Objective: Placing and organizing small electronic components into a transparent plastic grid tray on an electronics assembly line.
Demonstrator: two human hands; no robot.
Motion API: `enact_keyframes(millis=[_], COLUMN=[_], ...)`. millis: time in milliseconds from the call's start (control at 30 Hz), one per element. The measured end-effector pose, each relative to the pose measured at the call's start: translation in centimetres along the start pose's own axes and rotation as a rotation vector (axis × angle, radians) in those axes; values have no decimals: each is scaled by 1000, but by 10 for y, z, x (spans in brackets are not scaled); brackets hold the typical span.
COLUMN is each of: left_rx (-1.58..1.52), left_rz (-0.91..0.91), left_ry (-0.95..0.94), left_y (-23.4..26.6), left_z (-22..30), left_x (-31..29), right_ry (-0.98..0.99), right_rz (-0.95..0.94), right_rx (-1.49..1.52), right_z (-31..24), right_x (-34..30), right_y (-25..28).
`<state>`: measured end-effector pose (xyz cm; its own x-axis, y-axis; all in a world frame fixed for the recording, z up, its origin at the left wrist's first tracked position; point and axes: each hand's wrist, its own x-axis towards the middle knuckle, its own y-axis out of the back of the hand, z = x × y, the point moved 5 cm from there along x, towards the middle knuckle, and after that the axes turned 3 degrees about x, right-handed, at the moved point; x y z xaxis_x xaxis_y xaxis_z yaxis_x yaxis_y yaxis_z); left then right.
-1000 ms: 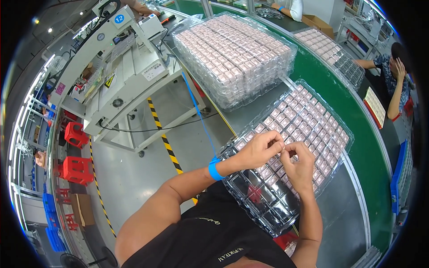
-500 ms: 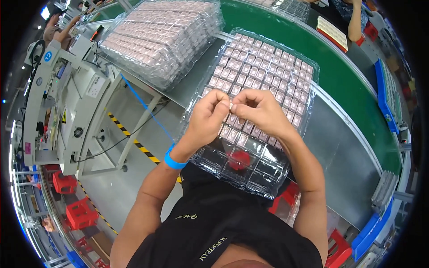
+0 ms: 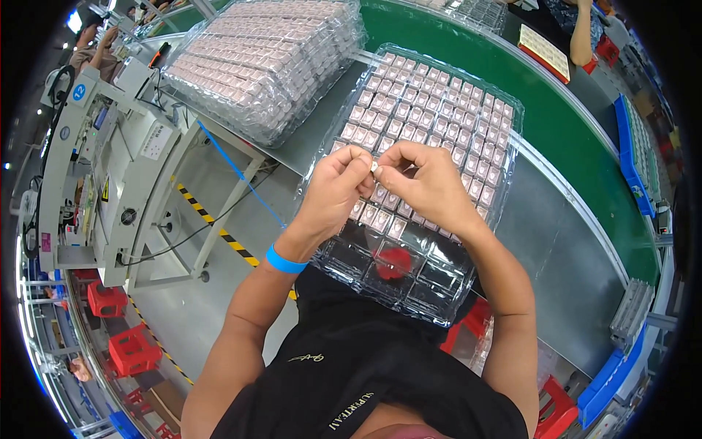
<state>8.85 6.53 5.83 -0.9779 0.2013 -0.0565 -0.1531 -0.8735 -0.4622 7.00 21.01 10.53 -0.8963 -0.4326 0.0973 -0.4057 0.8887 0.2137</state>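
My left hand (image 3: 335, 190) and my right hand (image 3: 430, 186) meet over the middle of a clear plastic tray (image 3: 349, 257). Both are closed in a pinch around a small whitish piece (image 3: 375, 167), too small to name and partly hidden by the fingertips. Below them, rows of small pinkish square parts (image 3: 439, 124) fill most of the tray's pockets. The pockets nearest me hold no parts, and something red shows through the plastic there. A blue band circles my left wrist.
A tall stack of filled clear trays (image 3: 256, 66) stands at the far left on the metal bench (image 3: 556, 241). Behind runs a green conveyor (image 3: 439, 44). White machinery (image 3: 110, 168) is on the left, a blue bin (image 3: 630, 154) on the right. Other people work farther off.
The whitish piece shows more plainly between my fingertips, and my fingers have shifted a little around it. My left hand has moved slightly left. The tray stays put.
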Motion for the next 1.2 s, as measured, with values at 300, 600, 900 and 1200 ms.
enact_keyframes(millis=[300,600,900,1200], left_rx=[34,74,88,123], left_rz=[6,-95,-112,-48], left_ry=[17,92,31,19], left_y=[6,8,8,11], left_z=[-2,0,11,10], left_x=[1,-5,-4,-7], right_ry=[301,319,241,387], right_rz=[106,97,50,52], right_rx=[-131,-238,-71,-219], right_z=[-14,-15,-13,-17], right_x=[-3,-7,-2,-3], right_y=[-7,-9,-6,-11])
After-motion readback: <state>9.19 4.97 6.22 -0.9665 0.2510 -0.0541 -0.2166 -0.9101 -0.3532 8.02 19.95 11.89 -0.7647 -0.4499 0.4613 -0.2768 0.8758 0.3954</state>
